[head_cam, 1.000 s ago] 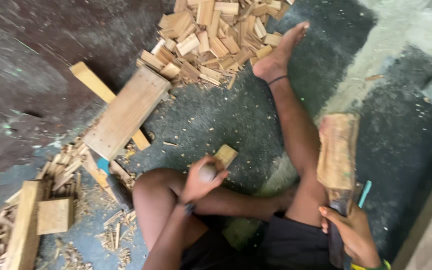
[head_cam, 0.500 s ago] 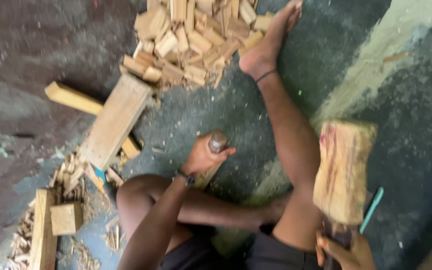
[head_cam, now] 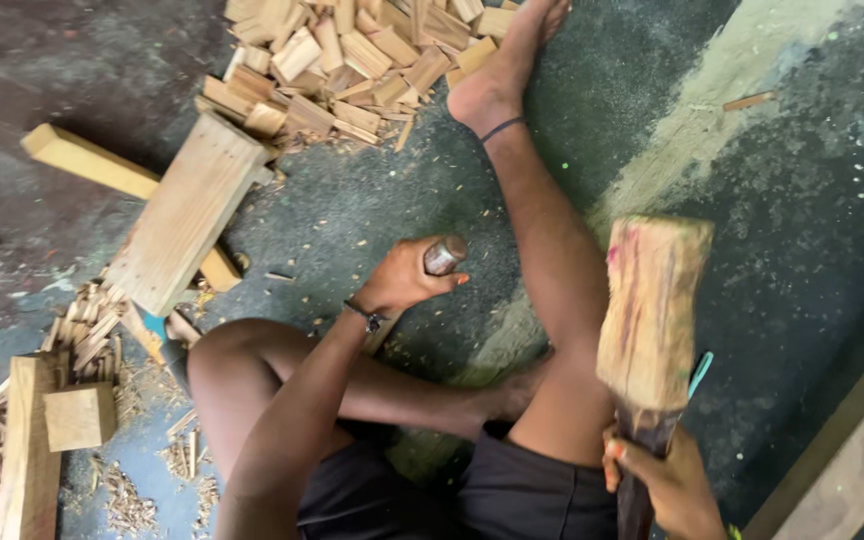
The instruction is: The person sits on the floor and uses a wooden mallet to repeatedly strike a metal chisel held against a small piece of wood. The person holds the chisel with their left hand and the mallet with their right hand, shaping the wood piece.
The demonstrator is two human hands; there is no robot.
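Observation:
I sit on the floor with one leg stretched toward a pile of split wood. My left hand [head_cam: 404, 278] is closed around a metal-topped chisel [head_cam: 445, 255], held upright on the dark floor between my legs. A sliver of a pale wooden piece [head_cam: 382, 333] shows under my wrist; the rest is hidden. My right hand [head_cam: 664, 482] grips the dark handle of a heavy wooden mallet [head_cam: 652, 310]. Its block-shaped head is raised beside my right thigh, well apart from the chisel.
A heap of short split wood pieces [head_cam: 352, 60] lies by my foot. A wide plank [head_cam: 187, 215] rests on a long bar [head_cam: 87, 160] at the left. A small block [head_cam: 77, 415] and shavings [head_cam: 92, 320] lie lower left. A timber edge [head_cam: 852, 460] runs lower right.
My left hand has shifted forward with the chisel and now covers the small wooden piece seen earlier. The mallet stays lifted in my right hand and looks closer to the camera.

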